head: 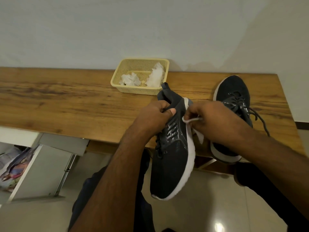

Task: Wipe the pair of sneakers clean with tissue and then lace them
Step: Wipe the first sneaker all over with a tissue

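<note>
Sneaker [173, 158], dark knit with a white foam sole, hangs off the wooden worktop [66, 101]; your left hand [155, 116] fingers grip its collar, your right hand [210, 119] fingers pinch crumpled tissue [199, 133] against the sole.

One head-worn wide-angle camera looks forward and steeply down, close over the person's forearms. It faces a wooden table [66, 101] set against a wall [150, 27], floor below.
</note>
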